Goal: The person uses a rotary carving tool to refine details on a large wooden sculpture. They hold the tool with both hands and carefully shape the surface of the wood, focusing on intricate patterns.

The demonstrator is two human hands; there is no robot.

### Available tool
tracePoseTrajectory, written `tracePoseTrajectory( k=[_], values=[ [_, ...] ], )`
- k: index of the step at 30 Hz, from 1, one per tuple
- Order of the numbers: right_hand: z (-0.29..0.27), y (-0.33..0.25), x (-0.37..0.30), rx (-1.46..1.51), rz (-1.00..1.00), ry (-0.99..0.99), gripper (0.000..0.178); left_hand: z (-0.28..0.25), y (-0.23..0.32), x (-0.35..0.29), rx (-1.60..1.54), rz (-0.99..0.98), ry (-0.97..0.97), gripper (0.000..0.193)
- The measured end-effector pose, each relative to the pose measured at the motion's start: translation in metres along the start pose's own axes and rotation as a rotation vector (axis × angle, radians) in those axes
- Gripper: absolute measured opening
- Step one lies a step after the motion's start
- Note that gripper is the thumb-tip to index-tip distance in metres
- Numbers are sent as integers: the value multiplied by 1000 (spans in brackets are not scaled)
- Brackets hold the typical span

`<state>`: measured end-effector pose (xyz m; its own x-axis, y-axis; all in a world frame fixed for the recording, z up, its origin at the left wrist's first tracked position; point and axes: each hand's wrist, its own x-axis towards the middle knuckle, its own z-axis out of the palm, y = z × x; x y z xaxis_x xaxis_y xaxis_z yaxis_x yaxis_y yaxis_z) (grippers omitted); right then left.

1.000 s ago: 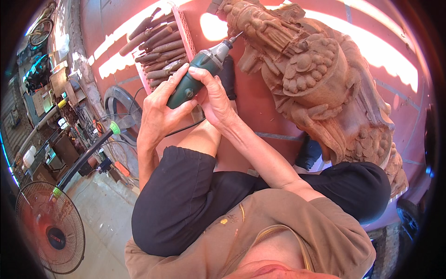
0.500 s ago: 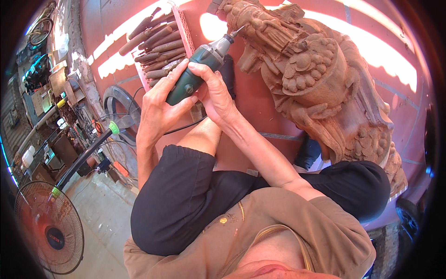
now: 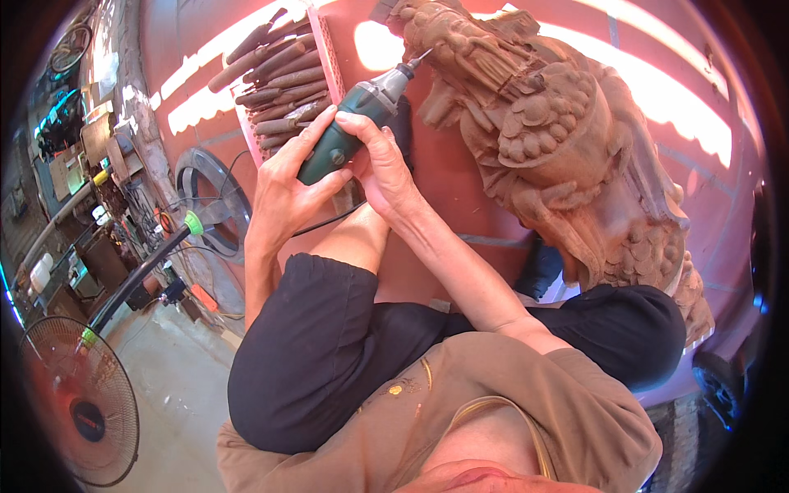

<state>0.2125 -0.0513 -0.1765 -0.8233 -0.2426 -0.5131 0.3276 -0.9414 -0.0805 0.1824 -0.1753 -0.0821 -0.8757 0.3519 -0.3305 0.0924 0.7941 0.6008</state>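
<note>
A dark green rotary tool (image 3: 352, 123) with a grey nose and a thin pointed bit is held in both my hands, tilted up and to the right. My left hand (image 3: 289, 177) grips its rear end from the left. My right hand (image 3: 383, 168) closes on its right side, with the thumb laid along the body. The bit's tip lies at the left edge of a large brown wood carving (image 3: 567, 156); whether it touches I cannot tell. The carving has draped folds and a cluster of rounded lumps, and lies on its side to my right.
Left of the tool, a pink basket (image 3: 326, 53) holds several wooden-handled tools (image 3: 283, 82). Below it lies a grey wheel-shaped ring (image 3: 215, 197) with a cable across it. A standing fan (image 3: 82, 403) is at lower left. Red tiles (image 3: 460, 193) stretch between my legs and the carving.
The whole view has shifted slightly. Both hands keep the same hold on the rotary tool, and its bit stays by the carving's edge.
</note>
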Motion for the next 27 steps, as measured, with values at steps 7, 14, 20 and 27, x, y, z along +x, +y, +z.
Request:
tracePoseTrajectory(
  k=[7, 14, 20, 27],
  values=[
    [-7, -1, -4, -44, -2, 7, 32, 13, -7, -5, -42, 41, 35, 82],
    [-9, 0, -6, -81, 6, -5, 28, 21, -15, -12, -91, 105, 83, 82],
    [-16, -7, 2, -108, 8, -18, 27, 32, -21, -8, -104, 129, 154, 78],
    [-21, -4, 4, -151, 16, 9, 28, 41, -31, -9, -184, 118, 177, 77]
  ],
)
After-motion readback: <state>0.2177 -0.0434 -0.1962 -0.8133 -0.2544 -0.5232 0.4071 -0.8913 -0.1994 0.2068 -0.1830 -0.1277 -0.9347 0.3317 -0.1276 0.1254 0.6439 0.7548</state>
